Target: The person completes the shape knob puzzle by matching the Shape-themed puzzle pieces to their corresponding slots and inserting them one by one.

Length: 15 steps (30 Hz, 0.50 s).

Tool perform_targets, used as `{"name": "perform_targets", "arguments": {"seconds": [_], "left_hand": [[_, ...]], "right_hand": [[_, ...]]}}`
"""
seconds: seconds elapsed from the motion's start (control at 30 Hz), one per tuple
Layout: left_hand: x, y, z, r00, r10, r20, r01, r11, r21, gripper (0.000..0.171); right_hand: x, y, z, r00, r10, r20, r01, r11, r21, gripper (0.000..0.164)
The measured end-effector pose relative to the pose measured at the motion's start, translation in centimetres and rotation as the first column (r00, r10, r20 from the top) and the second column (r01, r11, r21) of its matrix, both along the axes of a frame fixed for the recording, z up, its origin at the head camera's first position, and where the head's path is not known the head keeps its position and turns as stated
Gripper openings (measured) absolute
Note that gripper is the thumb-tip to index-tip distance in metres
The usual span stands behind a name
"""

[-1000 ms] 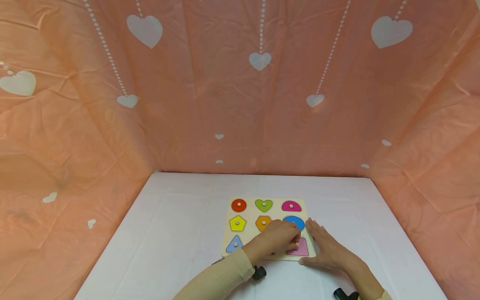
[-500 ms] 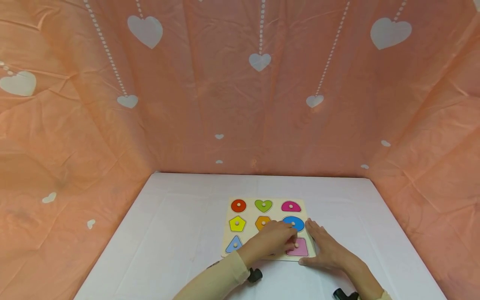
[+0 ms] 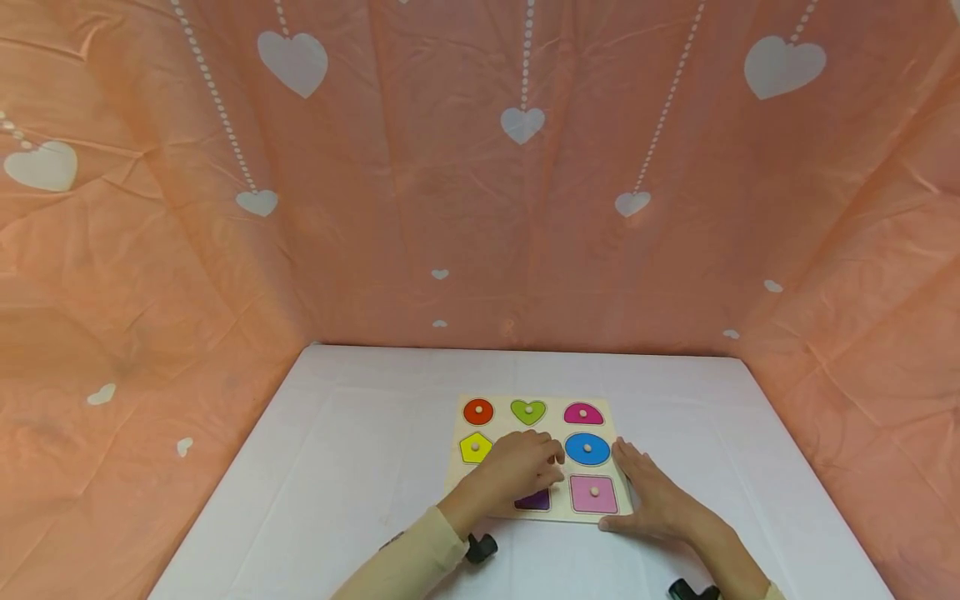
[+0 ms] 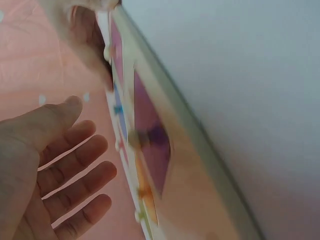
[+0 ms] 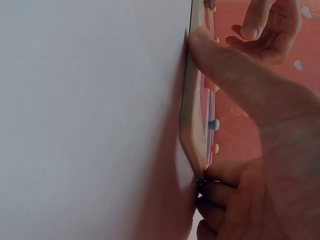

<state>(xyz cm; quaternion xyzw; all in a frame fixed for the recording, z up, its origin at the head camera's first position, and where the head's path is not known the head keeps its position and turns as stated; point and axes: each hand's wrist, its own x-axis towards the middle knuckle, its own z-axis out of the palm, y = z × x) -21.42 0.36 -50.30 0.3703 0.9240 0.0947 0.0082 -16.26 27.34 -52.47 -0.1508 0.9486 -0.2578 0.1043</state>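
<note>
A wooden peg puzzle board point(image 3: 555, 414) lies on the white table, with knobbed coloured shapes set in it. My left hand point(image 3: 513, 462) hovers over its middle, fingers loosely bent and nothing between them; in the left wrist view the fingers point(image 4: 82, 187) are apart from the knobs. It hides the orange hexagon and blue triangle in the head view, and part of the purple piece point(image 3: 534, 500). At the near right corner my right hand point(image 3: 660, 496) holds the board, thumb point(image 5: 220, 57) on the front edge, fingers along the right side. Uncovered beside it are the pink trapezoid point(image 3: 592, 500) and blue oval point(image 3: 587, 454).
Farther back on the board sit a red circle point(image 3: 478, 419), a green heart point(image 3: 528, 417) and a magenta half-circle point(image 3: 582, 419); a yellow pentagon point(image 3: 472, 454) is at the left. Orange cloth point(image 3: 510, 250) with pale hearts encloses the white table point(image 3: 337, 467) at back and sides.
My left hand has drawn back to the left, from over the blue oval and pink trapezoid to the board's middle, uncovering both. The right hand stays at the corner.
</note>
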Motion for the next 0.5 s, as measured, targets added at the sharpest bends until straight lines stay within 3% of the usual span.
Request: {"name": "perform_targets", "arguments": {"seconds": [0.1,0.33,0.5], "left_hand": [[-0.3,-1.2,0.3,0.999,0.047,0.01,-0.047,0.999,0.016,0.028],[-0.9,-4.8,0.7,0.992,0.12,-0.049,-0.117,0.992,0.055,0.032],[-1.3,-7.6,1.3,0.984,0.176,-0.037,-0.172,0.98,0.101,0.037]], "right_hand": [[0.0,0.1,0.2,1.0,-0.005,0.0,0.005,1.0,0.01,0.128],[0.1,0.3,0.7,0.999,-0.001,-0.034,0.002,0.998,0.056,0.127],[-0.1,0.9,1.2,0.992,-0.02,-0.124,0.029,0.997,0.077,0.12]]}}
